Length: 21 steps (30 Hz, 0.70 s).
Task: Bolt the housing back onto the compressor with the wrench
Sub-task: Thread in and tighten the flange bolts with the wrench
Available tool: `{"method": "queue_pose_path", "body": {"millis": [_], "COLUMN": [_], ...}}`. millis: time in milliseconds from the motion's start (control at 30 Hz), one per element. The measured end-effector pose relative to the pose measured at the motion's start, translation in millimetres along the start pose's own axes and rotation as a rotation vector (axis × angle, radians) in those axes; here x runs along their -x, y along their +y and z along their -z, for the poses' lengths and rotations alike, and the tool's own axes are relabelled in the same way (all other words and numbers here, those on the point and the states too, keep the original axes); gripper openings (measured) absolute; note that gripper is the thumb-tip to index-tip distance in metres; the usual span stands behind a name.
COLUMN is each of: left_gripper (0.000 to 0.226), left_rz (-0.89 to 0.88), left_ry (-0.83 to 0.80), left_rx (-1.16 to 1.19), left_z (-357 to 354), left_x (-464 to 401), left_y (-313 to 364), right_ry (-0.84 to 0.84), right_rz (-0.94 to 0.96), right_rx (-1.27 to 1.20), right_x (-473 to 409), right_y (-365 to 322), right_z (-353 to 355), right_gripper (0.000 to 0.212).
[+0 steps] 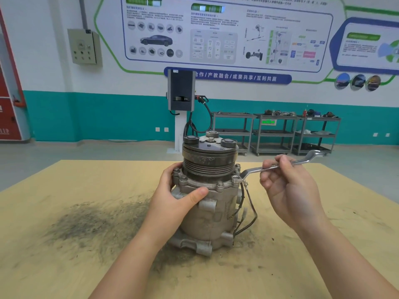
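While wrench [278,167] seats, banner [228,77] reads 合作.

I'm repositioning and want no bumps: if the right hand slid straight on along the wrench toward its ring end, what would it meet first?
Probably the compressor. The right hand holds the wrench mid-shaft, and the ring end sits on a flange bolt at the housing's right edge. Nothing shows between hand and bolt, though depth is uncertain.

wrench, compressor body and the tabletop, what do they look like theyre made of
The bright silver offset ring wrench looks like polished, probably chromed steel: it is glossy with highlights. The dull grey compressor body looks like cast aluminium: matte, rough, with rounded lugs. The pale yellow tabletop looks like plywood or wood board with faint grain, smudged with dark grime.
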State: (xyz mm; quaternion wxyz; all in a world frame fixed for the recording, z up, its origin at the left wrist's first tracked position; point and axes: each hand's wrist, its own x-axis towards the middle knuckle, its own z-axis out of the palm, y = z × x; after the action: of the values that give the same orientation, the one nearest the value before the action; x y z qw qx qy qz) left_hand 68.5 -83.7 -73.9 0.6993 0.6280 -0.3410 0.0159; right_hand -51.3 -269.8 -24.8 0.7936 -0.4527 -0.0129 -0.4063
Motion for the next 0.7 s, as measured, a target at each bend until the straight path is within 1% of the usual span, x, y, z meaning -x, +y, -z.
{"method": "queue_pose_path", "body": {"millis": [67,133,167,200,267,333,367,433,500,567,633,700], "left_gripper": [0.069,0.065,0.062,0.059,0.057,0.058,0.059,0.060,0.059,0.058,0.058,0.057], "left_rz": [0.002,-0.004,-0.006,-0.008,-0.013,-0.026,-0.033,-0.040,-0.045,-0.043,-0.037,-0.038], "left_ry": [0.003,0.005,0.004,0.002,0.003,0.006,0.006,0.004,0.002,0.001,0.003,0.005], "left_rx": [0.002,-0.002,-0.004,-0.006,-0.008,-0.008,-0.006,-0.005,-0.016,-0.031,-0.037,-0.037], "left_z": [0.5,0.6,0.5,0.4,0.4,0.6,0.7,0.7,1.0,1.6,1.8,1.6], "left_x": [0.1,0.0,0.0,-0.3,-1.0,-1.7,-2.1,-2.3,-2.3,-2.2,-1.8,-1.6], "left_y": [0.1,-0.1,-0.1,-0.2,-1.6,-3.6,-4.7,-6.0,-5.7,-4.3,-3.2,-2.7], "right_ry": [0.032,0.068,0.057,0.011,-0.148,-0.302,-0.347,-0.381,-0.343,-0.204,-0.042,0.046], "right_rz": [0.164,0.401,0.543,0.683,0.901,1.018,1.054,1.070,0.995,0.843,0.639,0.411], "right_rx": [0.063,0.140,0.195,0.263,0.467,0.719,0.808,0.855,0.752,0.526,0.295,0.138], "right_x": [6.3,16.2,21.9,28.0,38.6,45.4,46.7,47.0,45.7,42.8,36.8,28.0], "right_y": [10.2,20.9,25.4,28.9,34.7,38.5,38.8,35.6,28.4,18.3,8.7,2.6], "right_z": [-1.9,-5.8,-7.8,-8.7,-8.8,-8.2,-8.0,-9.3,-13.0,-17.3,-18.1,-14.2], "right_gripper": [0.020,0.017,0.017,0.016,0.015,0.020,0.021,0.022,0.020,0.017,0.017,0.019]}}
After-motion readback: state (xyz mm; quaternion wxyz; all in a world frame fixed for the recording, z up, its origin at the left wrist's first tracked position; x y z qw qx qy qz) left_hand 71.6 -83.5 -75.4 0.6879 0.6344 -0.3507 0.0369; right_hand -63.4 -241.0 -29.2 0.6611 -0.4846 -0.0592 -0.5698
